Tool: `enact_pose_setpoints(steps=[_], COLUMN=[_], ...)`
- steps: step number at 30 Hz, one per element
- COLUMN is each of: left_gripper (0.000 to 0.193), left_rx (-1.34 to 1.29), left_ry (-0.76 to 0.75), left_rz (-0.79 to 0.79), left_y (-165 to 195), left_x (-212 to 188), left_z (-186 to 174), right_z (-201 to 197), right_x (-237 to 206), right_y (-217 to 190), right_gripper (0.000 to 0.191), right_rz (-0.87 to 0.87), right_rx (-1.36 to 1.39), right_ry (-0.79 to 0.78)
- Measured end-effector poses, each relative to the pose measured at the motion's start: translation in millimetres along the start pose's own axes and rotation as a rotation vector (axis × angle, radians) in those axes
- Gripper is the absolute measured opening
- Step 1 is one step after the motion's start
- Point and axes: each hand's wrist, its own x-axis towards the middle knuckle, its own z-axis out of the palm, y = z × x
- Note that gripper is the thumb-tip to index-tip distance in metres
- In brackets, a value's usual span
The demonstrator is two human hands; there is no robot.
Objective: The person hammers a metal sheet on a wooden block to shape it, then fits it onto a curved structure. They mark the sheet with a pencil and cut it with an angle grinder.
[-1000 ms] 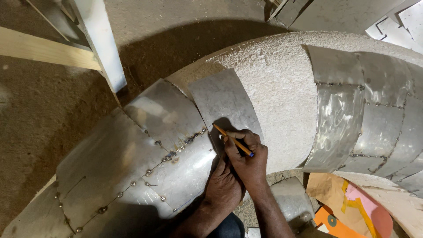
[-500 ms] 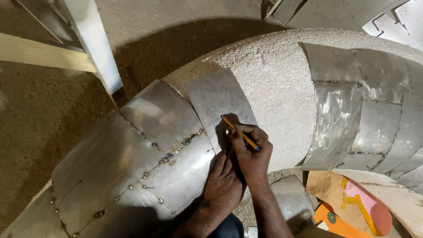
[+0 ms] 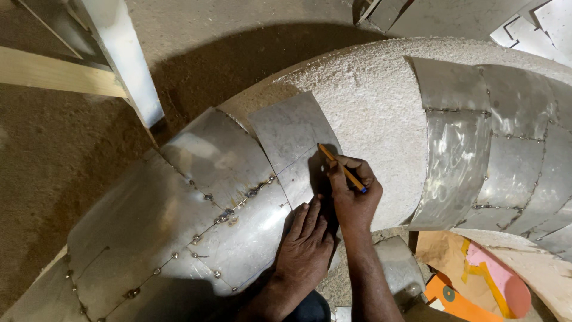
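Where the large curved insulated pipe bend (image 3: 381, 113) runs across the room, riveted metal cladding (image 3: 179, 220) covers its left and right portions, and bare white insulation shows between. One loose metal sheet (image 3: 292, 134) lies over the bare edge, just beside the fitted segments. The left hand (image 3: 304, 247) rests flat, fingers spread, pinning the sheet's lower edge. The right hand (image 3: 354, 194) has its fingers closed around an orange pencil (image 3: 341, 167), tip touching the sheet. Judged good practice: firm pressure, no sheet slip, one steady line.
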Motion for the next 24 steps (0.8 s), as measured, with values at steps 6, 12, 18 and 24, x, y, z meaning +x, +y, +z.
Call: enact_pose_setpoints(steps=[6, 12, 18, 24], left_gripper=[0.045, 0.052, 0.053, 0.055], left_rx=[-0.009, 0.002, -0.003, -0.069], left_ry=[0.012, 0.039, 0.025, 0.047], left_rz=[-0.014, -0.015, -0.006, 0.004], left_y=[2, 0, -6, -8], left_x=[1, 1, 1, 2], left_z=[0, -5, -15, -17], right_z=[-8, -12, -13, -15], right_x=[16, 24, 15, 14], right_y=[6, 11, 14, 20], right_gripper=[0.008, 0.006, 0.008, 0.009], right_rz=[-0.033, -0.045, -0.08, -0.119], right_rx=[-0.05, -0.028, 0.128, 0.051], right_ry=[0.048, 0.106, 0.091, 0.102])
